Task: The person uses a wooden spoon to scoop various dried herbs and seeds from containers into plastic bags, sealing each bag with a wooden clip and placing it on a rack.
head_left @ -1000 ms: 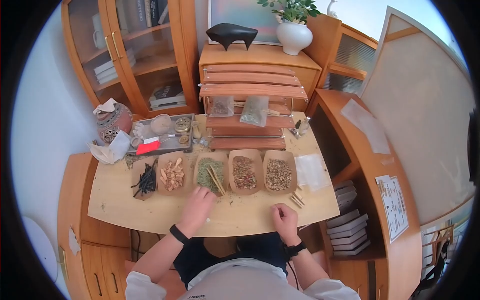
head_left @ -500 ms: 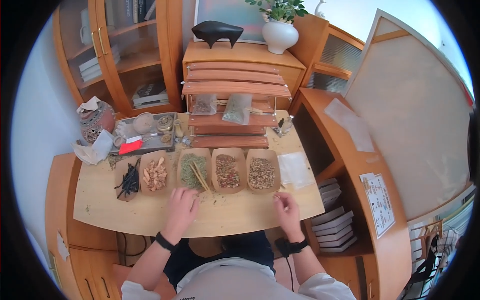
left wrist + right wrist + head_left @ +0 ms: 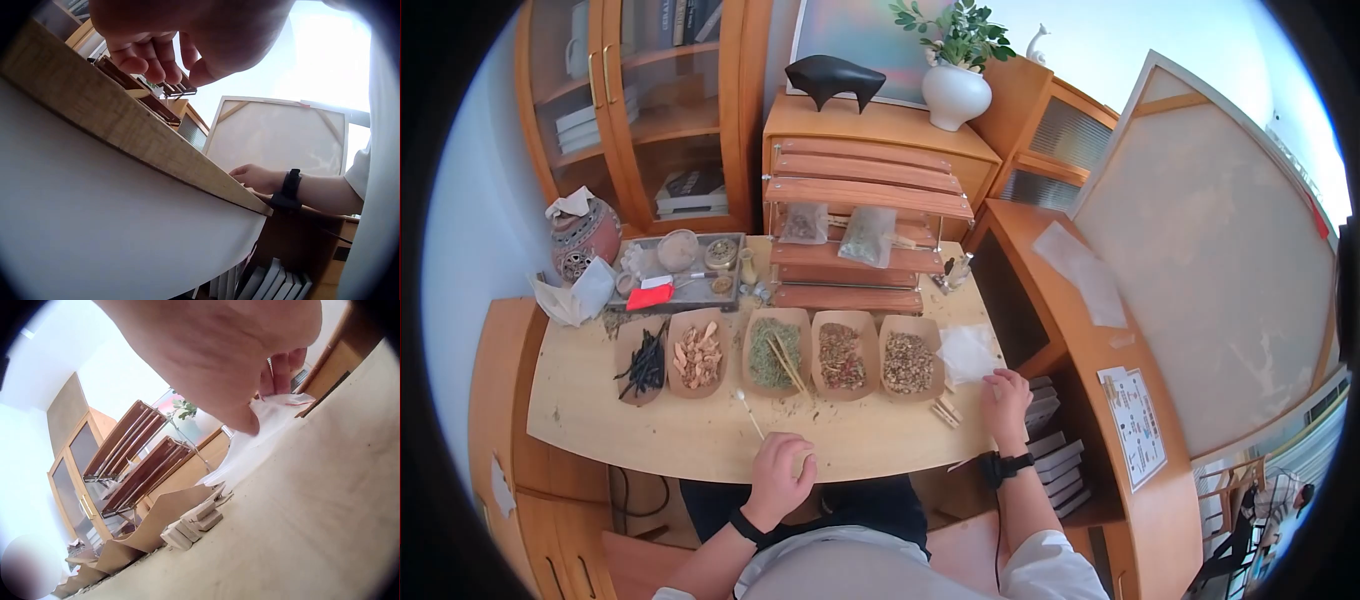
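My left hand (image 3: 780, 475) is at the table's front edge, fingers loosely curled with nothing in them; the left wrist view shows the same hand (image 3: 187, 37) above the edge. Just beyond it lies a thin white-tipped stick (image 3: 750, 412). At the table's right side, my right hand (image 3: 1006, 408) is at the clear plastic bags (image 3: 967, 352). In the right wrist view, that hand (image 3: 231, 356) pinches a bag (image 3: 256, 440) near its red-lined edge, thumb on one side. Small wooden clips (image 3: 946, 411) lie left of this hand, in front of the rightmost paper tray (image 3: 911, 390).
Several paper trays stand in a row, holding dark strips (image 3: 643, 362), pale pieces (image 3: 698, 356), green leaves (image 3: 773, 352) with tweezers on them, and mixed dried bits (image 3: 841, 357). Behind are a wooden rack (image 3: 863, 190) with bagged herbs, a grey tray (image 3: 730, 300) and a patterned jar (image 3: 586, 238).
My right hand has moved right and outward to the plastic bags, uncovering the clips. My left hand has drawn back toward the front edge, away from the trays, and the white-tipped stick now shows.
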Demonstrator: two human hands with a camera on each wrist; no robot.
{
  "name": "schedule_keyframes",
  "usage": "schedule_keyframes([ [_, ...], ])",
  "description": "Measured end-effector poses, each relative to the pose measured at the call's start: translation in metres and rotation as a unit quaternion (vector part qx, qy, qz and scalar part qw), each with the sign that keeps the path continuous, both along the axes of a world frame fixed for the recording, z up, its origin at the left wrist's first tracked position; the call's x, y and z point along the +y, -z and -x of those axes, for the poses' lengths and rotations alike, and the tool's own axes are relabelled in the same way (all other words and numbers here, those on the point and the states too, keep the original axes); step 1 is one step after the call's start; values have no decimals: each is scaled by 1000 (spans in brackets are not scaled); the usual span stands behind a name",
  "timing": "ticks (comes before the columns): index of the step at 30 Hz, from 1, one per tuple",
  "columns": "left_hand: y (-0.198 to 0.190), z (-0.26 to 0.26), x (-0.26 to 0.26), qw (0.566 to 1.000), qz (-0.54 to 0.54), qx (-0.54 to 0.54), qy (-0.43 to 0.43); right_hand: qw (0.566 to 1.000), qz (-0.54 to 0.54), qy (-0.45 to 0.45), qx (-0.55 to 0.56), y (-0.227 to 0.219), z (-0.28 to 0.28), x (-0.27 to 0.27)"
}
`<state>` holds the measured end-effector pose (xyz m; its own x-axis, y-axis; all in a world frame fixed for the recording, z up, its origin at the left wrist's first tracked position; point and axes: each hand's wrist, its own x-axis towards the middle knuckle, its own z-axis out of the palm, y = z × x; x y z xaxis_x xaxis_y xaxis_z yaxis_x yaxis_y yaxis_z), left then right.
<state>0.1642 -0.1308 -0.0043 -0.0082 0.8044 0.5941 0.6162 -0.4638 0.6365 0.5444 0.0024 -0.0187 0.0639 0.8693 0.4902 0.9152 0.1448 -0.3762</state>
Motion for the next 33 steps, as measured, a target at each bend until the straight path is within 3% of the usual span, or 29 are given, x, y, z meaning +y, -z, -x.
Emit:
schedule_keyframes([
  [4, 6, -4, 2, 1000, 3, 3, 2, 992, -115, 21, 37, -18, -2, 12],
  [7, 7, -7, 3, 1000, 5, 13, 20, 955, -106, 30, 276, -46, 12, 1],
  [11, -7, -18, -1, 999, 6, -6, 44, 918, 0, -81, 389, -82, 76, -46],
  [17, -48, -41, -2, 992, 48, 30, 114, 862, 197, -241, 401, -60, 152, -89],
  [21, -24, -42, -1, 993, 55, 50, 93, 805, 245, -293, 453, -62, 176, -96],
  [24, -15, -39, -4, 993, 99, -19, 68, 810, 242, -320, 427, -62, 182, -96],
  [28, -18, -34, -1, 993, 68, -25, 98, 833, 181, -374, 367, -63, 172, -92],
  [31, -30, -31, -4, 989, 66, -59, 115, 852, 141, -257, 434, -62, 140, -74],
  [33, -24, -27, -5, 989, 63, -72, 117, 817, 66, -184, 543, -76, 107, -46],
])
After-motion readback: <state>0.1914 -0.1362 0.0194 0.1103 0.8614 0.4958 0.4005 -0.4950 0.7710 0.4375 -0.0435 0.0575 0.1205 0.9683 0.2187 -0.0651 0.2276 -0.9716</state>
